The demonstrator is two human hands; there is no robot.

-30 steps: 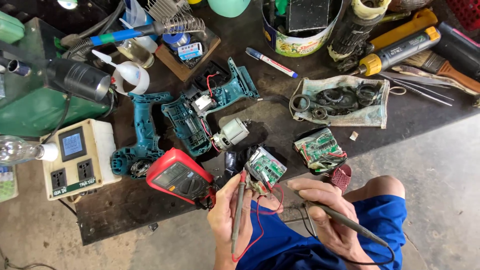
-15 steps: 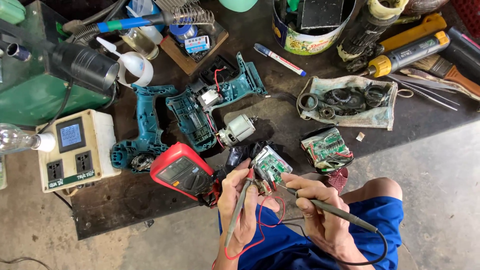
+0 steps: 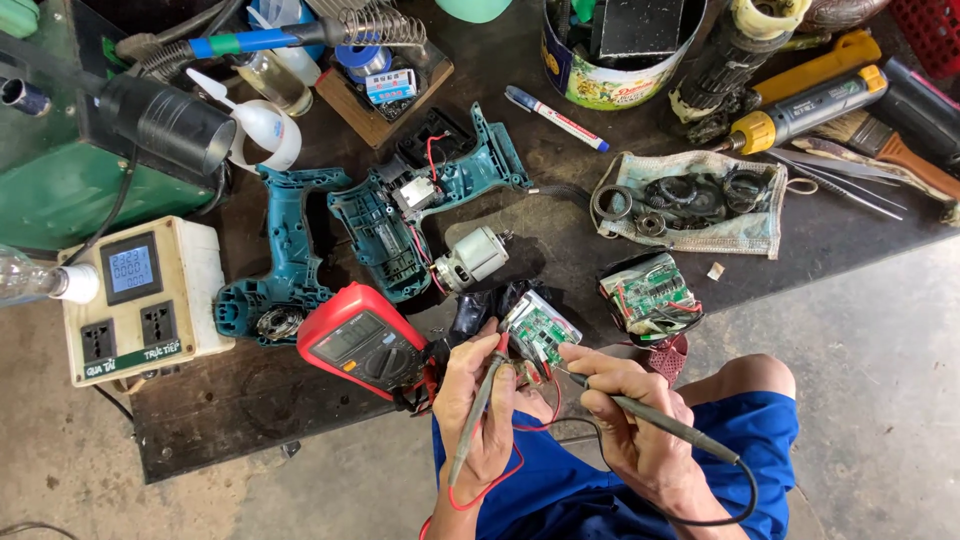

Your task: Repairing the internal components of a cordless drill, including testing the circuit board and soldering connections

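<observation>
My left hand (image 3: 487, 405) grips a red-leaded test probe (image 3: 481, 400), tip up against a small green circuit board (image 3: 541, 328) at the table's near edge. My right hand (image 3: 628, 415) holds the black probe (image 3: 640, 410) like a pen, its tip at the board's lower edge. A red multimeter (image 3: 362, 342) lies just left of my left hand. Behind it the two teal halves of an opened drill housing (image 3: 385, 225) lie with a loose silver motor (image 3: 470, 258).
A second circuit board (image 3: 651, 300) sits to the right, beside a cloth with black rings (image 3: 700, 200). A beige socket box with a meter (image 3: 140, 300), a green machine (image 3: 70, 170), a tin of tools (image 3: 610, 50), and screwdrivers (image 3: 800, 110) crowd the dark bench (image 3: 250, 410).
The view has shifted slightly. Both my hands rose toward the green board, and the probe tips, held lower a second ago, now touch it.
</observation>
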